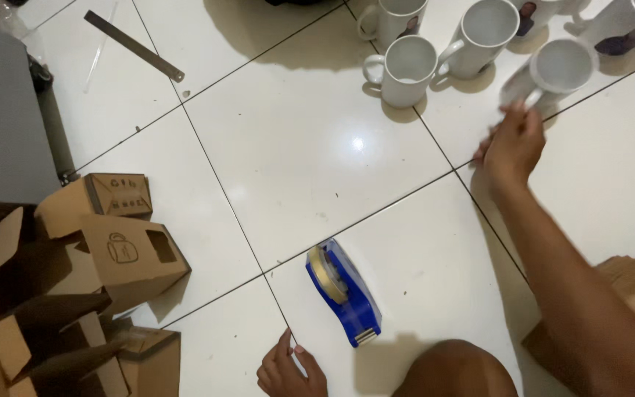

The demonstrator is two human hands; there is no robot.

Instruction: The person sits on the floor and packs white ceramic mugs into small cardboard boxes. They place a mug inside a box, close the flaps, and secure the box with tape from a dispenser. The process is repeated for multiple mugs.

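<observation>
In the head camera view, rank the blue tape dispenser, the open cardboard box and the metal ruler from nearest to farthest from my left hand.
From the left hand:
1. Blue tape dispenser, just right of it.
2. Open cardboard box, to its left.
3. Metal ruler, far side, upper left.

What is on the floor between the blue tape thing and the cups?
Nothing: the head view shows only bare white floor tile between the blue tape dispenser and the white mugs.

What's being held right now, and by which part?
The right hand grips a white mug by its handle; the left hand rests on the floor, holding nothing.
</observation>
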